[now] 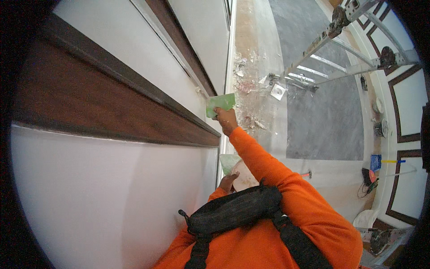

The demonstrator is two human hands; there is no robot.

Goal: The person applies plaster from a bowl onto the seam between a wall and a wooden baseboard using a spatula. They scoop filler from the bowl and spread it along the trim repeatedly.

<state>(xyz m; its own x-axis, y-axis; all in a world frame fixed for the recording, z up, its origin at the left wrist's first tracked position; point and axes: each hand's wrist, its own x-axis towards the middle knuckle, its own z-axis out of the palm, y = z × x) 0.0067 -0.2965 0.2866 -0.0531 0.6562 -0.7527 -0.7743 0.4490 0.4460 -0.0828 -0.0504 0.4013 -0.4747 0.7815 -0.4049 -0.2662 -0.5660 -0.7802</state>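
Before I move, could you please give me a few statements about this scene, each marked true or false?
1. The right hand holds a green scraper. True.
2. The left hand is empty. False: it holds a pale, rounded object.
3. The right sleeve is blue. False: it is orange.
4. A ladder stands to the person's right. True.
5. A white square piece lies on the floor. True.

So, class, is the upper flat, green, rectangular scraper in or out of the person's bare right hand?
In: the bare right hand grips the flat green rectangular scraper near its lower edge, fingers overlapping it.
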